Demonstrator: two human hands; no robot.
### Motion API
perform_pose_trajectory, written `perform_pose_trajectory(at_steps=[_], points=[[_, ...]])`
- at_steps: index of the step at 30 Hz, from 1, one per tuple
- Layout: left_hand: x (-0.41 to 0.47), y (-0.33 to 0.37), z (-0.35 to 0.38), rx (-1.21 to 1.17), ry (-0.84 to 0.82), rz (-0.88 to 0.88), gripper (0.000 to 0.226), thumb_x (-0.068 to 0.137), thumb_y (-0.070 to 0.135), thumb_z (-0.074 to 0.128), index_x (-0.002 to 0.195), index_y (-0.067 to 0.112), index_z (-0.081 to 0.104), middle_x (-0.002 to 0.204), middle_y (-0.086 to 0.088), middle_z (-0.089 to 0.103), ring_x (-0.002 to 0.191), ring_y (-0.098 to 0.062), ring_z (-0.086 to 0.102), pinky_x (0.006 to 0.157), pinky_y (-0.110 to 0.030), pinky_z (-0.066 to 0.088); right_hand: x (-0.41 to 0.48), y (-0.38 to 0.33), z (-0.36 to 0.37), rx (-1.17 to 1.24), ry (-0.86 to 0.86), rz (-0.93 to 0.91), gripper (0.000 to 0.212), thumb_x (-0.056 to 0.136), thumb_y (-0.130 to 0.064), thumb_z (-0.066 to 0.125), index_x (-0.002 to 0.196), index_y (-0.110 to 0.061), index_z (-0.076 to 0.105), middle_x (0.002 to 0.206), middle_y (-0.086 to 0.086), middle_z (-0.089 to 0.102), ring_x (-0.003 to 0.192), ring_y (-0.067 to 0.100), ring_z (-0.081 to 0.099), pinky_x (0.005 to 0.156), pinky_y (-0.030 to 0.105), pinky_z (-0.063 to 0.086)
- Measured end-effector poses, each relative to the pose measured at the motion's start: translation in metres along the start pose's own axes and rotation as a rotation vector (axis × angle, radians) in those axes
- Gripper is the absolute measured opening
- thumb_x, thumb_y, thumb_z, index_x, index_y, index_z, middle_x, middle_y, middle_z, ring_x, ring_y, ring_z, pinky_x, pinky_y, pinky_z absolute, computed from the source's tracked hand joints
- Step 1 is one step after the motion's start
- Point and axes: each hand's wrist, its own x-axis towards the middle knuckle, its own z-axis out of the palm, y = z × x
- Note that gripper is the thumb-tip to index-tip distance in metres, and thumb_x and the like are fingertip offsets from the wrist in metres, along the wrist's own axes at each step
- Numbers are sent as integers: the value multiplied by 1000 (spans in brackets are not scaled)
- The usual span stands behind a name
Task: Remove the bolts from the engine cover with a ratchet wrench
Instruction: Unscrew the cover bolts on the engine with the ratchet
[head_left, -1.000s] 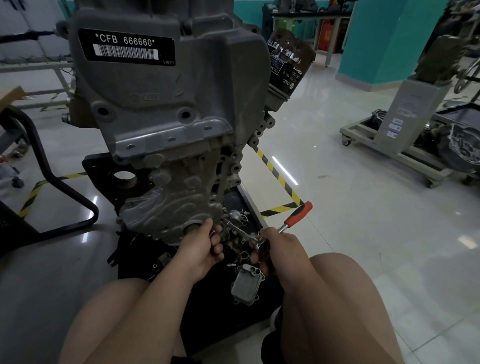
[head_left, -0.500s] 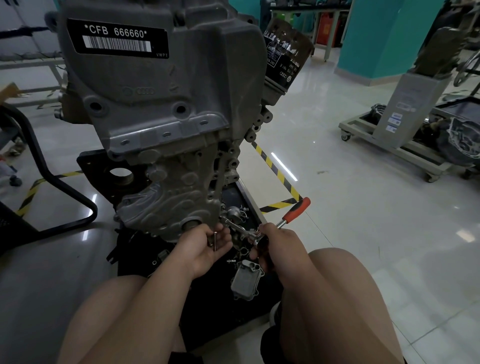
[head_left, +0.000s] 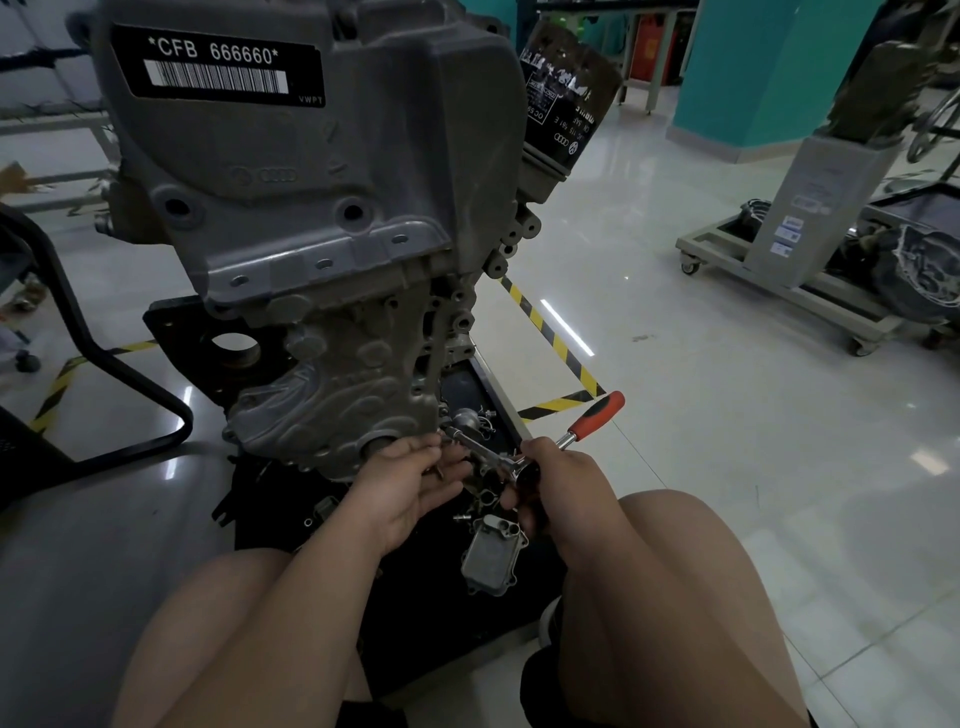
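Observation:
A grey engine cover (head_left: 332, 395) fronts the engine standing before me, labelled CFB 666660. My right hand (head_left: 558, 480) grips the ratchet wrench (head_left: 592, 418) by its head end; the orange handle points up and right, and its extension reaches left to the cover's lower right corner. My left hand (head_left: 410, 480) sits just below that corner, fingers curled around a small bolt (head_left: 439, 470) next to the extension's tip.
A black tray (head_left: 467, 384) under the engine holds loose bolts and a grey cooler part (head_left: 491, 553). A black oil filter (head_left: 563, 111) sticks out at upper right. My bare knees frame the bottom. A wheeled stand (head_left: 810, 291) stands far right, a black frame (head_left: 119, 374) left.
My left hand has come away from the cover's lower corner with a bolt in its fingers and dropped slightly. The right hand and wrench have hardly moved.

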Motion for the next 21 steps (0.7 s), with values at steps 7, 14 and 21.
perform_pose_trajectory(at_steps=[7,14,21], points=[[4,-1,1,82,53,-67,22,102,23,45,84,11,53,51,2,61,41,-10,58,35,-16,40,2,1,0,-23,10,0,36,96,-31,45,72,-8,60,56,7,66,36,16,45,43,23,35],[-3,5,5,-64,-82,-199,27,98,14,41,75,10,54,63,1,52,37,-6,44,30,-14,27,2,1,1,-13,11,-6,35,96,-30,45,73,-7,57,55,8,65,36,17,44,41,22,35],[-1,8,3,-205,-118,-247,32,100,28,38,80,16,61,59,4,61,39,-8,43,35,-14,26,1,0,-1,-51,52,-68,29,92,-25,46,77,-4,61,55,9,66,36,17,45,44,25,38]])
